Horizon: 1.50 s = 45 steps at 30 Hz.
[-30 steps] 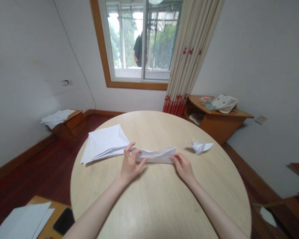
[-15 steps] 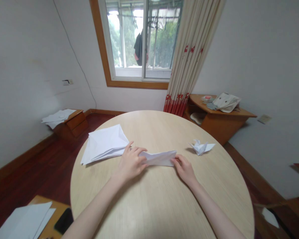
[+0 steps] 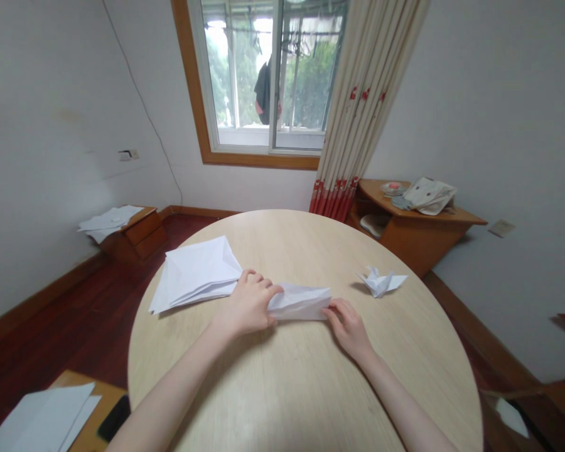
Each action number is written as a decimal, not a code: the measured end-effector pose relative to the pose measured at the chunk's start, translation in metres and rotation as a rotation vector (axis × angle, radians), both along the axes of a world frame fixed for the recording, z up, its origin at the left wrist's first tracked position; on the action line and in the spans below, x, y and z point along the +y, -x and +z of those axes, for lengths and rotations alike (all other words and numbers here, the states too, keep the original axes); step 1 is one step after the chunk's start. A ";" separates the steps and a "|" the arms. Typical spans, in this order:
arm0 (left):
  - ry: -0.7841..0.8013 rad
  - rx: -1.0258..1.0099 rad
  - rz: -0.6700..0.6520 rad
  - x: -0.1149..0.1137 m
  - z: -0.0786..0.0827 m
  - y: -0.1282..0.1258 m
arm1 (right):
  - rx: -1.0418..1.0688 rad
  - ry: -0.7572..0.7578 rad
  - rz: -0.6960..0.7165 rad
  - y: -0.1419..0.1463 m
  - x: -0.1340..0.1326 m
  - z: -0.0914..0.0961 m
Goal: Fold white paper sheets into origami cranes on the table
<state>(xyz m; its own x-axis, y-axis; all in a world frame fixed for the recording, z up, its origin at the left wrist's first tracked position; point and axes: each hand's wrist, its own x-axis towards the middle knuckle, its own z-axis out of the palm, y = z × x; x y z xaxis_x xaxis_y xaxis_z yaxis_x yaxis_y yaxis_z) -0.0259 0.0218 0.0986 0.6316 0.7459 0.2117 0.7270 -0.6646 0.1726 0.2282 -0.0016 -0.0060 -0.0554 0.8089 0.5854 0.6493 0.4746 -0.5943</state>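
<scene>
Looking down from my head camera, I have a long, narrow strip of folded white paper (image 3: pixel 301 304) lying on the round pale-wood table (image 3: pixel 287 229), just in front of me. My left hand (image 3: pixel 247 304) is curled closed over the strip's left end, fingers on top and pressing it down. My right hand (image 3: pixel 349 328) pinches the right end between fingertips and thumb. I judge this to be a folding step, with the paper held flat and taut between both hands. The next move calls for firm, even pressure along the crease so that the layers don't spring apart.

Just beyond my left hand, and almost touching it, lies a loose pile of large folded white paper sheets (image 3: pixel 193 275). To the right of the strip, well clear of my right hand, sits a small pointed white paper figure (image 3: pixel 380 282).

Past the table stand a wooden corner cabinet (image 3: pixel 417 237) holding a cream cloth bag (image 3: pixel 428 196) and a low wooden nightstand (image 3: pixel 136 232) with white papers (image 3: pixel 109 221) on top. At lower left, white paper sheets (image 3: pixel 40 417) lie beside a black phone (image 3: pixel 113 417).
</scene>
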 end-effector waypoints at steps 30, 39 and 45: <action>0.243 -0.060 -0.135 -0.002 0.016 0.004 | -0.008 0.001 -0.011 0.003 -0.006 0.006; 0.249 0.119 0.027 -0.005 0.023 0.014 | -0.026 -0.054 -0.038 -0.001 -0.006 0.008; 0.340 0.039 -0.032 -0.002 0.021 0.038 | -0.052 -0.100 -0.037 -0.001 -0.005 0.008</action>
<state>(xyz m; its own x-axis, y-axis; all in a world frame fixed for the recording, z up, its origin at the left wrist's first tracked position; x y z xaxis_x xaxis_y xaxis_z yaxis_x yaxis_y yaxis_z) -0.0641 0.0200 0.1193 0.6587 0.7491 -0.0705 0.7168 -0.5964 0.3612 0.2297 -0.0069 0.0018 -0.0589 0.7485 0.6606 0.6960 0.5051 -0.5103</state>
